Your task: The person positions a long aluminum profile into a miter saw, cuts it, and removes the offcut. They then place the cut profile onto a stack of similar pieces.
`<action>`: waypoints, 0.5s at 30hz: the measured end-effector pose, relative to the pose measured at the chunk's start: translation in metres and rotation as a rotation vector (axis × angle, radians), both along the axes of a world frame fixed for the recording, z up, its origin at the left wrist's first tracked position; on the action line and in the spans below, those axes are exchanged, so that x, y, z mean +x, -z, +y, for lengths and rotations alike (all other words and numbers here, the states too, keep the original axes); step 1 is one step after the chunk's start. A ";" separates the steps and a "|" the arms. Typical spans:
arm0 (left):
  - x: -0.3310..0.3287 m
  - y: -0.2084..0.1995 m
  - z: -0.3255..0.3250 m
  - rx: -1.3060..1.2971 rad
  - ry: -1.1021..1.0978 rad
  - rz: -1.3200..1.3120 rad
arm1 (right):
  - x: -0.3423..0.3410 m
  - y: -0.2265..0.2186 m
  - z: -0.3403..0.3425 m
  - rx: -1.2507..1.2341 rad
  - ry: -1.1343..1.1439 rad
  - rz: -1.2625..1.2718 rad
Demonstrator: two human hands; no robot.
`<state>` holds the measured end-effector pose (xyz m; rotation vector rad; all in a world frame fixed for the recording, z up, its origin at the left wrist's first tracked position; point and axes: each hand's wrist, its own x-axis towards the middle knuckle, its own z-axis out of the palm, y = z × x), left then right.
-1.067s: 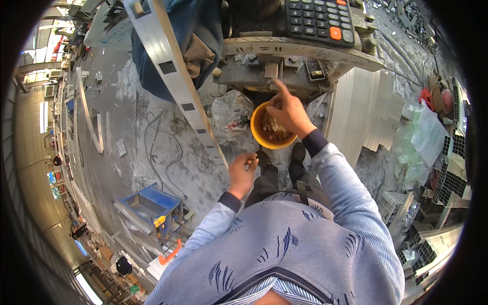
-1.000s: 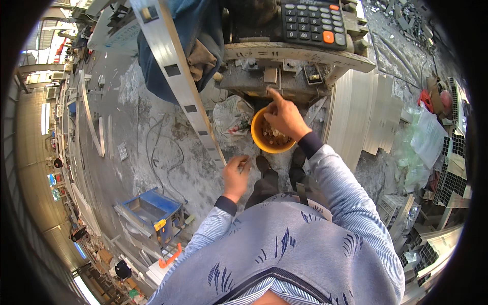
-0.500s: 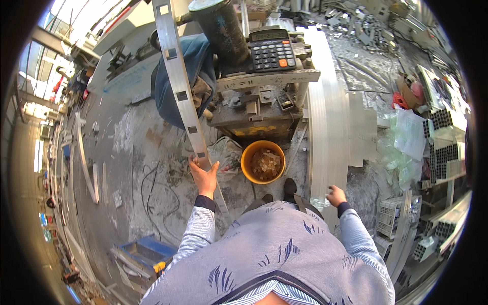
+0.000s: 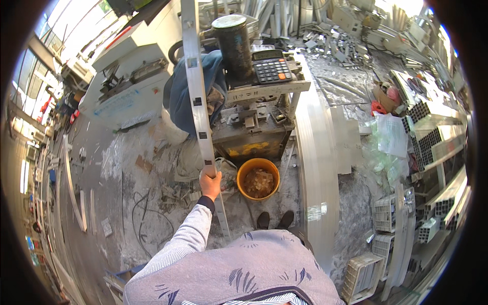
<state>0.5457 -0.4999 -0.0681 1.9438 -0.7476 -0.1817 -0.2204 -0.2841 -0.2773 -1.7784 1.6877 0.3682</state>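
Note:
My left hand [image 4: 210,184] is closed round a long silver metal bar [image 4: 201,118] with several square cut-outs along its face. The bar runs from the upper edge of the view down past my hand toward my body. Just right of my hand stands a yellow bucket [image 4: 241,192] holding brownish lumps. Behind the bar, a blue cloth or garment [image 4: 178,101] hangs beside the workbench. My right hand is out of the picture.
On the workbench [image 4: 254,148] are a dark metal cylinder [image 4: 235,53] and a calculator [image 4: 273,70]. Long stacked metal profiles [image 4: 317,168] lie right of it. White crates [image 4: 362,277], plastic wrap [image 4: 389,137] and bundled square tubes [image 4: 429,137] stand farther right. A dark cable [image 4: 136,223] lies on the floor.
My left hand has closed from an open-thumbed hold to a full grip on the bar. My right hand has left the view. The whole view has shifted.

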 end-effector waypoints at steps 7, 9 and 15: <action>0.003 -0.002 0.022 0.020 0.182 0.149 | 0.111 -0.056 0.016 -0.170 0.691 -0.250; -0.017 -0.020 0.026 -0.058 0.270 0.204 | 0.122 -0.078 -0.005 -0.010 1.239 -0.601; -0.082 -0.084 0.003 -0.178 0.584 0.280 | 0.108 -0.140 -0.032 -0.179 1.352 -0.649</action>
